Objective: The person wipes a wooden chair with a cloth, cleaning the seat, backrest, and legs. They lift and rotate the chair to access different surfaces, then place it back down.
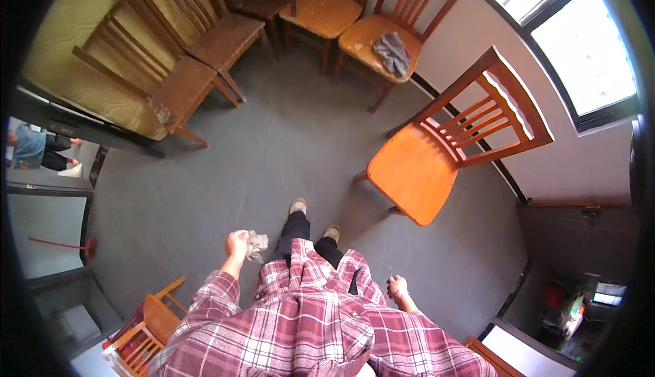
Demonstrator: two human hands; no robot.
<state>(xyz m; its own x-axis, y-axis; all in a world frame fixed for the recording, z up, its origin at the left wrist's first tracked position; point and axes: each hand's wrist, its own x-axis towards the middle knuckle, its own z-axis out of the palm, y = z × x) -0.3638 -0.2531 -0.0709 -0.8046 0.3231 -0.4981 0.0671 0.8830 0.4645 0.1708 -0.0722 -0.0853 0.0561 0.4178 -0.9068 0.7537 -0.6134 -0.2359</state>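
Note:
My left hand (236, 245) is closed on a crumpled greyish cloth (256, 246) that hangs beside my leg, above the floor. On the other side, my right hand (397, 287) grips a thin, pointed metal tool (391, 270) whose exact kind I cannot tell. Ahead and to the right stands an upright wooden chair (414, 172) with an orange seat and a slatted back; neither hand touches it. A grey rag (393, 55) lies on the seat of another wooden chair (353, 43) by the wall.
Brown wooden chairs (185, 82) stand along a yellowish mattress (66, 65) at the upper left. Another chair (159, 315) is behind my left side. A window (583, 49) is in the right wall. At the far left, a person (38, 146) is partly visible beyond a dark frame.

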